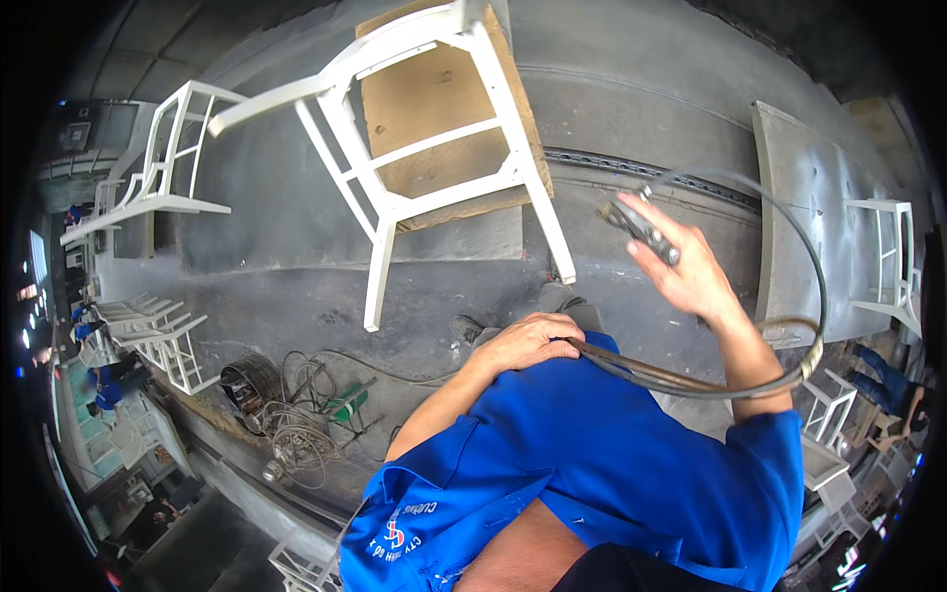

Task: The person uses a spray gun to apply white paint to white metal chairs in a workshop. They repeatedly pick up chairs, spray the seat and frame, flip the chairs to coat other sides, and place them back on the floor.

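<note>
My right hand (695,271) is raised right of centre, its fingers closed around a small metal spray gun (646,235). From the gun a dark hose (801,229) loops out to the right, passes my right forearm and returns to my waist. There my left hand (533,342) rests against my blue shirt, its fingers wrapped round the hose. Ahead of me a white wooden chair frame (434,143) stands tilted in view, its seat opening bare. Behind and beneath it is a brown board (424,94). The gun is apart from the frame, to its right.
Another white chair frame (178,203) stands at the left, with a row of several chairs (163,333) nearer. Tangled hoses (306,444) and a drum (249,383) lie on the left floor. At right stand a grey panel (804,197), a chair frame (898,261) and another person (883,390).
</note>
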`<state>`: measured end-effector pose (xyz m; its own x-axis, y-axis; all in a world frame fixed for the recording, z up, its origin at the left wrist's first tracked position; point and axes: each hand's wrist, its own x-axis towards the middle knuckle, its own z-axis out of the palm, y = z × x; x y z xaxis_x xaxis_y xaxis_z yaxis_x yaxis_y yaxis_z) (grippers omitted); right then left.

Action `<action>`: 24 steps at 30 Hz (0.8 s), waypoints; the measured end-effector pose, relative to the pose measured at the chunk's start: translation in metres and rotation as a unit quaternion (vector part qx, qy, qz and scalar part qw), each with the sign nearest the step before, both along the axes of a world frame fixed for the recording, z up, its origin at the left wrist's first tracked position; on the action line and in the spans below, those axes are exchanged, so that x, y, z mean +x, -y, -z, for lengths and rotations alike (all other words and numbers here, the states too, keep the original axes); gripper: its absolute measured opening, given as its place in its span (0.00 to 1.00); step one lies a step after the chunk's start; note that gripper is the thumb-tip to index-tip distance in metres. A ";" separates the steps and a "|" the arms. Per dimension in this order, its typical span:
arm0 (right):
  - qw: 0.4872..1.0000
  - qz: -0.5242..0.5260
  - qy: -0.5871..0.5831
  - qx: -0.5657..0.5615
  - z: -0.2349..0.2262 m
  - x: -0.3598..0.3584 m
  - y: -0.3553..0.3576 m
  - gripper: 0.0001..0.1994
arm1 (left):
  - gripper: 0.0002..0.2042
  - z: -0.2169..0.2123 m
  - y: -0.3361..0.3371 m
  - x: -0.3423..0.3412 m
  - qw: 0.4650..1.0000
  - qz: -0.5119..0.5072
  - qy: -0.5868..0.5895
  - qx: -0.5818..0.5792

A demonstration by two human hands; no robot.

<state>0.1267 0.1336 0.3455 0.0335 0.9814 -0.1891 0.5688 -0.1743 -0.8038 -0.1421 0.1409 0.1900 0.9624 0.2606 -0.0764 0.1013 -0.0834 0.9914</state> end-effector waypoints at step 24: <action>0.991 0.039 -0.121 -0.049 0.009 -0.305 -0.023 0.29 | 0.19 -0.006 0.041 -0.292 0.994 -0.105 0.018 0.001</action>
